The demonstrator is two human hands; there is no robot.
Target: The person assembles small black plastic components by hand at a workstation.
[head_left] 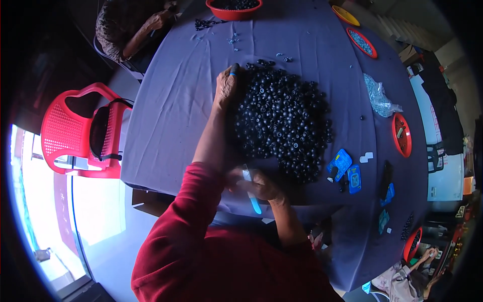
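A broad heap of small round black beads or caps [282, 121], several with a hole showing, covers the middle of the cloth-covered table [171, 110]. My left hand [227, 86] lies at the heap's far left edge, its fingers curled. One fingertip there looks dark, with a blue band below it; whatever those fingers hold is hidden. Near the table's front edge, my right hand [260, 186] closes around a slim white and light-blue knife-like tool [254, 201], which slants downward. Part of this hand is blurred.
Blue packets [340, 162] lie right of the heap, below a clear bag of small pieces [380, 98]. Red bowls [401, 135] line the right side; another [234, 11] stands at the far end. A red plastic chair [80, 131] is at left. Other people sit far left and lower right.
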